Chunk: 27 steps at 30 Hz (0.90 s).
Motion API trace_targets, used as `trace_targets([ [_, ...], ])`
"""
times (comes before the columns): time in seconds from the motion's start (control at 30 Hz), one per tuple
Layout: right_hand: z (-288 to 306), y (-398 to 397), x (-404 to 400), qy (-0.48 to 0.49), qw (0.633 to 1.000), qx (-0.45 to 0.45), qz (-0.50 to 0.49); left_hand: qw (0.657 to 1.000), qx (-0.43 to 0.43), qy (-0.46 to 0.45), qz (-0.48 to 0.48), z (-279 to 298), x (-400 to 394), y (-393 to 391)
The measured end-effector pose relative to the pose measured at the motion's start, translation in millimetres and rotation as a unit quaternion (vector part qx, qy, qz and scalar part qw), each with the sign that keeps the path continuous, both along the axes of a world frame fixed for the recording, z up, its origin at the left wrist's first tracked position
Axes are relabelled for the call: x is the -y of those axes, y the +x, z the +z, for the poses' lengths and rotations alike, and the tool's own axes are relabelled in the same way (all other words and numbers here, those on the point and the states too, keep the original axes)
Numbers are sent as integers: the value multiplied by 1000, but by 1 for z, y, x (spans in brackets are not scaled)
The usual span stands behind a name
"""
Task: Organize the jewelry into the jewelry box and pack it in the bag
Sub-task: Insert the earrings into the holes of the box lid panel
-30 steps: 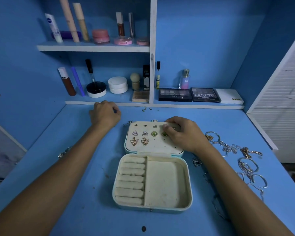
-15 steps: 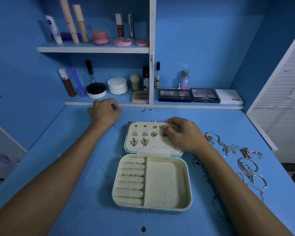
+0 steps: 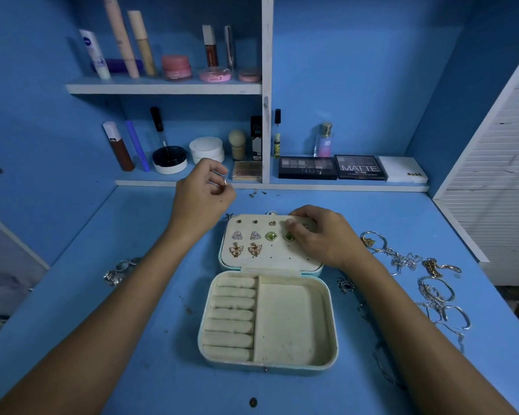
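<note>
A blue surface (image 3: 102, 295) sits in a blue alcove, with shelves (image 3: 162, 88) of cosmetics at the back. In the head view, the jewelry box (image 3: 268, 359) lies open at the middle of the surface, its lid panel (image 3: 282, 259) folded back flat and bearing pairs of earrings (image 3: 255, 235); the lower tray shows ring rolls on its left and a bare compartment on its right. The left hand (image 3: 200, 200) is raised beyond the box's far left corner, its fingers (image 3: 215, 169) curled and pinching a small silvery piece (image 3: 224, 181). The right hand (image 3: 321, 235) rests on the lid panel's far right corner, fingers bent onto the panel; whether they pinch anything cannot be told. Chains and bangles (image 3: 435, 292) lie loose to the right of the box, a few rings (image 3: 120, 269) to its left.
</note>
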State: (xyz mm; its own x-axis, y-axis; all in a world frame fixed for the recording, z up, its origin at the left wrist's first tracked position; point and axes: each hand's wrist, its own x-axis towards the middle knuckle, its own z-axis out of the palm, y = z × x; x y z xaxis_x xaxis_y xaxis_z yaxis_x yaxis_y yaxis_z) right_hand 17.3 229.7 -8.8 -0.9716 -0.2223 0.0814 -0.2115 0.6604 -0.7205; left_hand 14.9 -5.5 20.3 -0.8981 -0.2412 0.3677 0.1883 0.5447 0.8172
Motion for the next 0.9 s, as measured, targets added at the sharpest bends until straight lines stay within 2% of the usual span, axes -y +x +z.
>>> trace_targets([
  [0.3, 0, -1, 1, 8, 1000, -4, 2, 994, -65, -46, -71, 0, -17, 36],
  [0.47, 0, 0, 0, 6, 1000, -3, 3, 988, -61, -50, -130, -3, -18, 51],
  [0.6, 1, 0, 0, 6, 1000, -5, 3, 986, -40, -64, -147, -8, -18, 56],
  [0.73, 1, 0, 0, 5, 1000, -4, 5, 983, -57, -78, -154, -10, -19, 55],
  [0.9, 2, 1, 0, 7, 1000, -5, 4, 985, -21, -51, -166, -11, -24, 59],
])
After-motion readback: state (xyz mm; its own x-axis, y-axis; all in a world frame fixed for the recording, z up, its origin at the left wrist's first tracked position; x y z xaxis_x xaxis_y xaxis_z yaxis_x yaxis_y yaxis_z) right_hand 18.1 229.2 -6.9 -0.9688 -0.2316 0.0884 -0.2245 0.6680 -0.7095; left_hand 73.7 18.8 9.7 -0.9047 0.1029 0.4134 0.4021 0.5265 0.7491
